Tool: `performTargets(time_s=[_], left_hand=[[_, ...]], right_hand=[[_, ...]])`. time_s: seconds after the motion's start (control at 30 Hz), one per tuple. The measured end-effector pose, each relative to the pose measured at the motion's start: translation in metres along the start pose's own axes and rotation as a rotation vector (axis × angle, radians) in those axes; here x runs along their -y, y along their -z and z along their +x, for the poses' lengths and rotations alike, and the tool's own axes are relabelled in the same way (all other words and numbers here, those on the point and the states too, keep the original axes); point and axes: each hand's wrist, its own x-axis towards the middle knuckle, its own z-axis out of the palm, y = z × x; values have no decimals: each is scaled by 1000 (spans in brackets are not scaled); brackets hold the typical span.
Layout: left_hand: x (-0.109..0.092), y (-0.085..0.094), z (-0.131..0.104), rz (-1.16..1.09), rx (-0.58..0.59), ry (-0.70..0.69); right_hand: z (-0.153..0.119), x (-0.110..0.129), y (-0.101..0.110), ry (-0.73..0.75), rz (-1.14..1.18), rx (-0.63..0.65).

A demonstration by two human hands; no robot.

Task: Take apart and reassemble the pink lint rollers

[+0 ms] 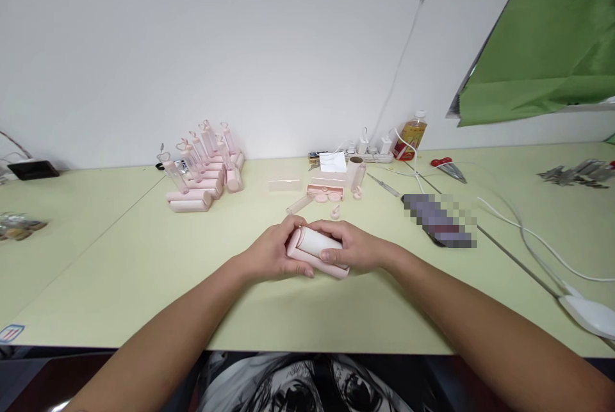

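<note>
Both hands hold a pink lint roller (318, 243) with a white paper roll in a pink casing, just above the table near its middle. My left hand (271, 253) wraps round its left end, thumb along the lower side. On the right end, my right hand (359, 248) has its thumb pressed against the white roll and its fingers over the top. Beyond the hands lie loose parts: an open pink casing (325, 190), a clear cover (284, 185), a clear tube (298, 205) and a small pink ring piece (335, 212).
Several pink rollers with clear handles (189, 199) stand grouped at back left. A drink bottle (410, 136) and power strip (377, 157) are by the wall. Tweezers (383, 184), red-handled pliers (449, 170), a blurred phone-like object (438, 220) and white cables lie rightward.
</note>
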Motion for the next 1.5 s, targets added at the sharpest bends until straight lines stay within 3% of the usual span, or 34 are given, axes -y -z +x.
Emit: performTargets(time_s=[0.33,0.5,0.63,0.8,1.03,1.27,1.5], left_hand=[[2,-2,0,-87,-34,52],[17,7,4,44,-191,20],[32,12,9,231,-337,157],[49,5,13,462,-214,327],[54,-8,19,650,-32,338],[44,-6,19,618,-55,305],[32,-5,22,707,-130,399]], right_hand=[[0,-2,0,-37,-39,-59],[2,-3,2,-127,-168,-128],[3,-4,3,-159,-250,-140],[3,-7,4,-171,-275,-139],[4,-8,2,-176,-282,-114],[5,-7,1,-187,-268,-92],[4,-6,1,-167,-243,-98]])
